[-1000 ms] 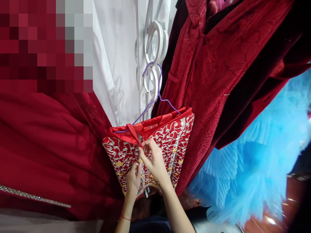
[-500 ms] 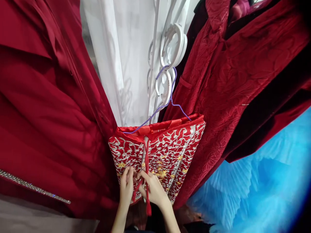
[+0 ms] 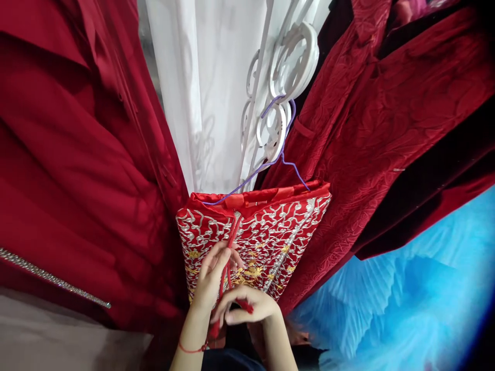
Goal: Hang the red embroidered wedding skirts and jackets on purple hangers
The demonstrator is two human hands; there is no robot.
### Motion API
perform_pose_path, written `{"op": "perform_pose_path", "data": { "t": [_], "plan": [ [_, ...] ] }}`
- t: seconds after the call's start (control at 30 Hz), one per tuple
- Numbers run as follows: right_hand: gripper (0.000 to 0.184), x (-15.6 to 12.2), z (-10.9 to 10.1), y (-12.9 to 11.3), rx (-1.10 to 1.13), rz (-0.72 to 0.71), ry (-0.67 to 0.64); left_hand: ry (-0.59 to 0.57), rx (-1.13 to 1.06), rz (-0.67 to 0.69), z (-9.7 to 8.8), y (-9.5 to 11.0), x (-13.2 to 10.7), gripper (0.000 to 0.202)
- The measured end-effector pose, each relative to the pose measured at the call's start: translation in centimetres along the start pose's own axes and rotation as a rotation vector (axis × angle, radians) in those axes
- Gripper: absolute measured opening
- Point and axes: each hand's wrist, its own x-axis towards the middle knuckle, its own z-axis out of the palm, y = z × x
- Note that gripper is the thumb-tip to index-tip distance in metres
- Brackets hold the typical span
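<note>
A red garment with silver and gold embroidery [image 3: 286,221], seemingly a skirt, hangs from a thin purple wire hanger [image 3: 257,172]. Red cords [image 3: 234,232] with tassel ends drop from the silver strip at its top edge. My left hand [image 3: 212,275] pinches the cords partway down, its fingertips against the embroidered front. Lower and to the right is my right hand [image 3: 255,305], its bent fingers closed around the lower cords, and one tassel end [image 3: 245,306] lies across it. Exactly how those fingers grip is partly hidden.
The hanger hooks onto white scrolled metalwork [image 3: 273,129] in front of white drapery [image 3: 218,93]. Dark red gowns hang close on the left [image 3: 77,196] and right [image 3: 359,129]. Blue pleated fabric [image 3: 386,304] fills the lower right. Pale grey cloth [image 3: 69,335] shows at lower left.
My left hand has moved up the cords and pinches them higher. My right hand has turned over and shifted slightly right and down. The view has shifted a little.
</note>
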Motion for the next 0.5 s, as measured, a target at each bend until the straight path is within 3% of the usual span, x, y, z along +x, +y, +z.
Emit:
{"op": "perform_pose_path", "data": {
  "t": [0.1, 0.23, 0.33, 0.5],
  "plan": [
    [0.045, -0.6, 0.7, -0.7, -0.194, 0.076, 0.329, 0.078, 0.041, 0.006, -1.0, -0.3, 0.0, 0.039],
    [0.029, -2.2, 3.2, -4.5, -0.583, 0.144, 0.458, 0.193, 0.136, 0.109, -1.7, -0.5, 0.5, 0.036],
    [0.024, -2.8, 4.7, -7.5, -0.697, -0.006, 0.547, 0.245, 0.256, 0.171, -1.5, -0.9, 0.6, 0.036],
    [0.008, -1.1, 3.4, -10.1, -0.635, -0.295, 1.011, 0.136, 0.386, 0.155, -0.7, -1.4, 0.0, 0.031]
  ]
}}
